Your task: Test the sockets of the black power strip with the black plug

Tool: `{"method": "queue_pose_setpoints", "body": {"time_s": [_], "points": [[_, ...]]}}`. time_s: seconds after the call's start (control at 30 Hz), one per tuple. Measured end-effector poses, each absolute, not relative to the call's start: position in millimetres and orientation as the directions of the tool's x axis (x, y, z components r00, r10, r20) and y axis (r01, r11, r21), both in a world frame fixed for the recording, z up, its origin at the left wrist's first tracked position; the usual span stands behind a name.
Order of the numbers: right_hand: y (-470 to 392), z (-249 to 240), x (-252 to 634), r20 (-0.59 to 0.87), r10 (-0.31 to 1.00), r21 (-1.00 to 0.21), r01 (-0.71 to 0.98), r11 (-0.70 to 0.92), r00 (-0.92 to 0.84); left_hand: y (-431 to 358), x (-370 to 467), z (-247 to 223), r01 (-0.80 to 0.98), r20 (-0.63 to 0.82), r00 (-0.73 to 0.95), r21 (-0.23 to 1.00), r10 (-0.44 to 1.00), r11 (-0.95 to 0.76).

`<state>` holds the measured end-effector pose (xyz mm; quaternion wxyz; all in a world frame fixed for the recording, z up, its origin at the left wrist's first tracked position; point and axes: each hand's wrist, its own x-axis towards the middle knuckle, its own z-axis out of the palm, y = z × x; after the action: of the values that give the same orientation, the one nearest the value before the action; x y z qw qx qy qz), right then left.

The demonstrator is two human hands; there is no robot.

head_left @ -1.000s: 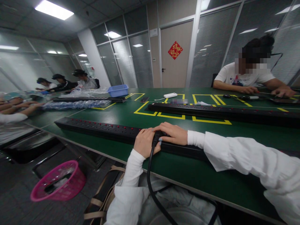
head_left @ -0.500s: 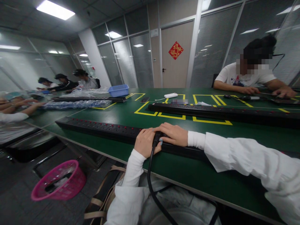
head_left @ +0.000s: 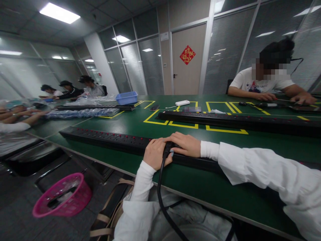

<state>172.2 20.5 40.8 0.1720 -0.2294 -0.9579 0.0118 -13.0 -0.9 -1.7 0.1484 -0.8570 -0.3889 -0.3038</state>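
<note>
A long black power strip (head_left: pixel 110 138) with a row of small red parts lies on the green table. My left hand (head_left: pixel 155 154) is closed over the strip, its thumb on the near side behind the cord. From the right, my right hand (head_left: pixel 187 144) reaches across the strip, fingers bent over a black plug (head_left: pixel 167 149) and thumb against its side. The plug sits against the strip between my hands; whether it is fully seated is hidden. Its thick black cord (head_left: pixel 160 190) hangs over the table edge towards my lap.
A second black power strip (head_left: pixel 240 121) lies farther back on the green table (head_left: pixel 120 125). Behind it are a white device (head_left: pixel 182 102) and a blue bin (head_left: pixel 126 97). A pink basket (head_left: pixel 85 194) stands on the floor at left. Co-workers sit opposite and at left.
Both hands stay in place on the strip and plug. The view has shifted very slightly; nothing else has visibly moved.
</note>
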Motion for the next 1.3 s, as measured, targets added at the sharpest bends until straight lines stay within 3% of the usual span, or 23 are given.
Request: {"method": "queue_pose_setpoints", "body": {"time_s": [1.3], "points": [[18.3, 42.1, 171.2, 0.331, 0.446, -0.096, 0.441, 0.892, -0.831, 1.0, -12.9, -3.4, 0.765, 0.651, 0.498, -0.020, 0.573, -0.643]]}}
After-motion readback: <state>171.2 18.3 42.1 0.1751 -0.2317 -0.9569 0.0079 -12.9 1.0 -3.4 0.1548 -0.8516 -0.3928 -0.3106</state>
